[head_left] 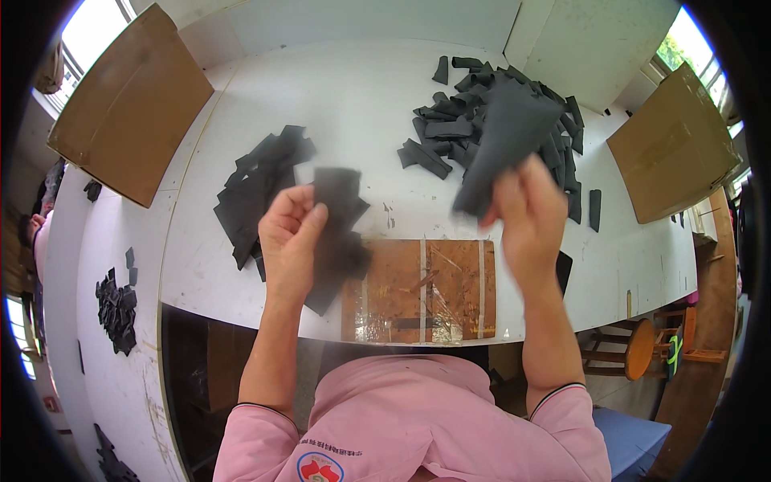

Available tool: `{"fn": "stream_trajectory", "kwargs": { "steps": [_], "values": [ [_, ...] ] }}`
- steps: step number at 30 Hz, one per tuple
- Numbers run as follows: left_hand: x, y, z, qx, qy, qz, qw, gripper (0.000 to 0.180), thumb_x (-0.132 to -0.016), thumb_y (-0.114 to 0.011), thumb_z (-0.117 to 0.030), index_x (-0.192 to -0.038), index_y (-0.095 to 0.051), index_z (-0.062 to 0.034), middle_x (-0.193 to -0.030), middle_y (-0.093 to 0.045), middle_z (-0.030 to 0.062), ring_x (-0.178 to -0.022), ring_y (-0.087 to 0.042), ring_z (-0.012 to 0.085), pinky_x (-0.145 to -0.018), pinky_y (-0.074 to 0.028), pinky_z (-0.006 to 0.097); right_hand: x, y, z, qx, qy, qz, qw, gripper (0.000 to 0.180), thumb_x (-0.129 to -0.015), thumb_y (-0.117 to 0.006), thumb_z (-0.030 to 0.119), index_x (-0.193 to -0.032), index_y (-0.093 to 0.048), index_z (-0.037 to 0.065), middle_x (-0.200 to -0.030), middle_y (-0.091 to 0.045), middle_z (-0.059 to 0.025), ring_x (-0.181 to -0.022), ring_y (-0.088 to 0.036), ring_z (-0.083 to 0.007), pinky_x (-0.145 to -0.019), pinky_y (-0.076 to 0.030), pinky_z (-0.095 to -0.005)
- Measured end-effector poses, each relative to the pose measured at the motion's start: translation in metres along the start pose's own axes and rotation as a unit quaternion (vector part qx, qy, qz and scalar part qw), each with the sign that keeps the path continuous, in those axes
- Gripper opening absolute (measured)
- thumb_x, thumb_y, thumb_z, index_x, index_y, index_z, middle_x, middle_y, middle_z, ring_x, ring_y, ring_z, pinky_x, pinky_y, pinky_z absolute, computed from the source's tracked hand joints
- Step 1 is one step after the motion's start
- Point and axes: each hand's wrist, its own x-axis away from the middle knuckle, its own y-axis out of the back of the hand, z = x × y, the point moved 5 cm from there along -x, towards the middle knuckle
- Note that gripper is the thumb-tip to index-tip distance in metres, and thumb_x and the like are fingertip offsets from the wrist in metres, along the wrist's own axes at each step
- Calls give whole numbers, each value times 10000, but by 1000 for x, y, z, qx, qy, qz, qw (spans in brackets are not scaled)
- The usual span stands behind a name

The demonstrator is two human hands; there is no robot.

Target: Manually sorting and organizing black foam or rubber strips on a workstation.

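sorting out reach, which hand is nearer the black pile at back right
Right. The right hand is just on the person's side of the pile; the left hand is farther off, to its left, by the other pile.

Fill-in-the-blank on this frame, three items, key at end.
1. The left hand grips a rectangular dark-grey fabric-like piece between its ____ and fingers.
2. The larger heap of short dark-grey fabric-like strips lies beyond the ____ hand.
3. The person's short-sleeved shirt is mostly ____.

Missing words: thumb; right; pink.
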Motion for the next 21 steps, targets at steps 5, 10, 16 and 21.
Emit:
{"fn": "stream_trajectory", "kwargs": {
  "steps": [5,10,16,21],
  "values": [
    [54,-16,7,-11,150,133,980,170,-767,-528,58,-921,-547,-9,-815,-552,-21,-753,-507,43,-672,-413,186,13,13,-43,23,-57,-3,998,283,-824,-546,183,-985,-511,-47,-706,-561,-70,-619,-516,-98,-585,-437,-215],
    [81,-39,8,-113,121,224,960,172,-750,-572,58,-912,-534,13,-765,-532,-6,-692,-478,38,-613,-377,161,106,-41,-29,14,-149,198,969,241,-747,-627,148,-909,-560,-18,-730,-562,-94,-635,-538,-170,-591,-430,-268],
    [96,-44,15,-197,41,93,975,206,-767,-569,32,-963,-511,9,-779,-527,5,-720,-481,64,-655,-389,180,127,-40,-48,16,-164,53,985,145,-712,-653,117,-748,-592,-10,-612,-512,-98,-527,-490,-203,-484,-371,-306],
    [119,-42,8,-167,62,25,984,177,-783,-589,-65,-908,-485,5,-771,-513,19,-689,-466,58,-634,-390,180,131,-33,-48,129,-61,-5,990,120,-677,-669,79,-683,-577,3,-589,-498,-83,-519,-494,-227,-453,-373,-309]
  ]
}}
